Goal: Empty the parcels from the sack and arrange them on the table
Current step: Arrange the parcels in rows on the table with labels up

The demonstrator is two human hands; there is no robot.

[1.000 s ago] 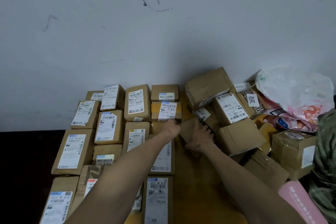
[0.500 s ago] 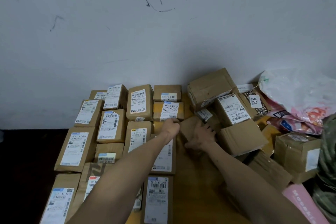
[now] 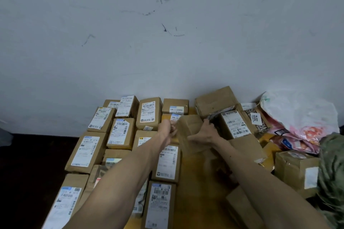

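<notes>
Left of the left hand (image 3: 168, 129): rows of brown cardboard parcels with white barcode labels (image 3: 121, 132), laid flat and touching. Between the hands: plain brown cardboard parcel (image 3: 189, 132), lifted and tilted, the left hand curled on its left edge and the right hand (image 3: 203, 135) clasping its right edge. Right of the right hand: loose heap of brown boxes (image 3: 234, 122), then white plastic sack (image 3: 297, 113). Risk: setting it down may nudge the neat rows or topple the leaning heap. Held parcel motion-blurred, label unseen; sack contents hidden; yellow wooden table (image 3: 197, 206) mostly covered.
</notes>
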